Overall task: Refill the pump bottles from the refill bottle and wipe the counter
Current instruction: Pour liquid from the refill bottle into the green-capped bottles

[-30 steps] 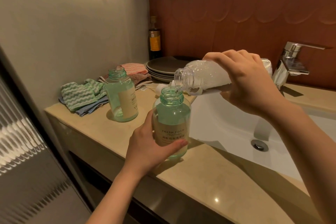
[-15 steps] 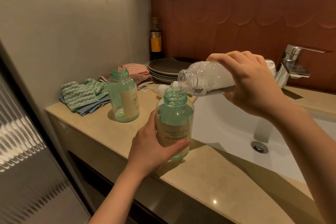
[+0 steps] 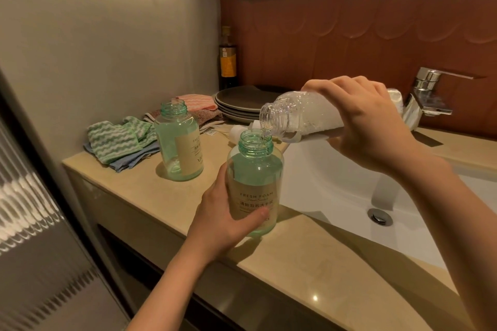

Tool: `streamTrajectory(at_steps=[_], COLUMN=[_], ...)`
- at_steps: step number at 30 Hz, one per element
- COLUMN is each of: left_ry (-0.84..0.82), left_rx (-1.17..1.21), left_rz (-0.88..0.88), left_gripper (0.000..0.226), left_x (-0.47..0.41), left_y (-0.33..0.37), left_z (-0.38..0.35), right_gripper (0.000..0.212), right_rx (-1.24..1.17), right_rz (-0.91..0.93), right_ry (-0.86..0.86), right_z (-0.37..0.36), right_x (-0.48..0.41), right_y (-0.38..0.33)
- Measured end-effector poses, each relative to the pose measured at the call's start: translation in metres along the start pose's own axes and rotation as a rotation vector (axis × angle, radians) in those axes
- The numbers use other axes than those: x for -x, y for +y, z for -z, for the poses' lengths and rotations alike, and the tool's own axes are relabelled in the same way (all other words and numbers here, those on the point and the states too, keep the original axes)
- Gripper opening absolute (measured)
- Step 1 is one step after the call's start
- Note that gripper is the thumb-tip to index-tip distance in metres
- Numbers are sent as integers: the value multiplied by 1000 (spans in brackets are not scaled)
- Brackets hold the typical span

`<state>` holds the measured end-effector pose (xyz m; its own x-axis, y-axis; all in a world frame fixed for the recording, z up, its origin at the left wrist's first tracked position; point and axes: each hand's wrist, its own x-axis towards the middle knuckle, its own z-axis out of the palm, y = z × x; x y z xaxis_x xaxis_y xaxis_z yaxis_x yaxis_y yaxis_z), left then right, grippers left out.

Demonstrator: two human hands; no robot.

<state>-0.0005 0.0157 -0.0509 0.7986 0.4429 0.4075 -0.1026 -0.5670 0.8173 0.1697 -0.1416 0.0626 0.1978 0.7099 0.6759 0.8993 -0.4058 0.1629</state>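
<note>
My left hand (image 3: 220, 217) grips a green, open-necked pump bottle (image 3: 254, 177) standing on the beige counter (image 3: 309, 258) beside the sink. My right hand (image 3: 360, 121) holds a clear refill bottle (image 3: 293, 115) tipped almost flat, its mouth just above the green bottle's neck, and a thin stream of liquid runs in. A second green bottle (image 3: 178, 142), also without its pump, stands upright further back on the left. White pump parts (image 3: 238, 130) lie behind the bottle I hold, partly hidden.
Folded cloths (image 3: 118, 140) in green, blue and pink lie at the counter's back left. A stack of dark plates (image 3: 239, 102) and a dark bottle (image 3: 227, 59) stand in the corner. The white sink basin (image 3: 336, 191) and a chrome tap (image 3: 427, 97) are on the right.
Both hands and both bottles keep nearly the same pose. The refill bottle's mouth has stayed over the green bottle's neck while pouring; only the camera shifted slightly.
</note>
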Motion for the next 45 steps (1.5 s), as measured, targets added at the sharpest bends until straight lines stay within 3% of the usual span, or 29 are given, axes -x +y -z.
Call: streamTrajectory(at_steps=[13, 45], left_ry=[-4, 93], left_rx=[34, -116], left_rz=[-20, 76], left_gripper=[72, 96], left_x=[0, 0], left_y=[3, 3], left_z=[0, -6], right_gripper=[81, 81], right_rx=[10, 24], right_rz=[0, 7], right_ry=[12, 16], right_z=[1, 2], right_x=[1, 0], right_y=[0, 0])
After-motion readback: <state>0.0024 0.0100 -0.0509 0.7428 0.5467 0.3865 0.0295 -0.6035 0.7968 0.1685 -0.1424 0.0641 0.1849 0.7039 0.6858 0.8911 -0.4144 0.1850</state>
